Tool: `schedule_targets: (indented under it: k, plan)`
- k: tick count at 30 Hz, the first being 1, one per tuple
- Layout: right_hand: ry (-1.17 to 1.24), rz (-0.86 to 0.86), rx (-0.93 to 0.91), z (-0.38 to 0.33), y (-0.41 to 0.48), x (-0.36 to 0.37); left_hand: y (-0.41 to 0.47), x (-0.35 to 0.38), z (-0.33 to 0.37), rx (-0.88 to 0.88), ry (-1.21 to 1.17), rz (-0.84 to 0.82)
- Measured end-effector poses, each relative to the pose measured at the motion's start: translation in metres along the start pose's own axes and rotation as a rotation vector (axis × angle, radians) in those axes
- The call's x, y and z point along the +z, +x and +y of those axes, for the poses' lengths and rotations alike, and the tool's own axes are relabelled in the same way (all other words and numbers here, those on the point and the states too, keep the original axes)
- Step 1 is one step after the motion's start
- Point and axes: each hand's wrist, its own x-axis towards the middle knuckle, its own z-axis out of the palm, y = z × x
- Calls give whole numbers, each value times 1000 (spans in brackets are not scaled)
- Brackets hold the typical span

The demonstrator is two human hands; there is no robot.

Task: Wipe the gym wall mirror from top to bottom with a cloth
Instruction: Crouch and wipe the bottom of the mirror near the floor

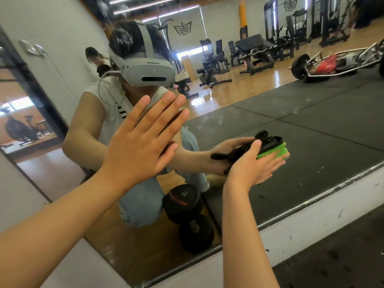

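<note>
Below and between our two hands, a black dumbbell (187,215) shows in the glass, lying on wooden floor beside our reflected knee. Our left hand (141,142) is flat against the mirror (311,132), fingers straight and close together, palm meeting its own reflection. That hand and its forearm cover a good patch of glass. Off to the right and a little lower, our right hand (251,169) holds the cloth (272,150) against the mirror. The thumb lies over the black folds and the fingers run straight underneath, so the bundle is pinched between them. A bright green part of it sticks out past the fingertips.

Above the left hand we see ourselves crouching, a grey headset (149,71) over the eyes. Up and to the right of the right hand, the reflection gives us black weight machines (255,50) on a shiny wooden floor, dark rubber mats nearer, and a metal sled (336,61) with something red on it. Far left of the left hand, a dark-framed doorway (31,90) opens onto an exercise bike (18,129).

Pale specks and smears dot the glass above the right hand and near the top. Under the right wrist the mirror ends at a dark edge, then a scuffed white strip (311,208) of wall, then a black floor mat (342,256).
</note>
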Motion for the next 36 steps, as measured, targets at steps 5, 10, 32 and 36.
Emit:
schedule_targets:
  k: [5,10,32,36]
  plan:
    - [-10,-214,-494,-35,-54,25,0,-1,-2,3,-11,-10]
    - [-108,-287,-797,-26,-40,22,1,-2,0,5,-8,-36]
    - [-193,-196,-702,-67,-32,38,2,-1,1,-34,-33,-3]
    - [-223,-312,-1009,-75,-60,46,2,-3,0,-125,-65,-14]
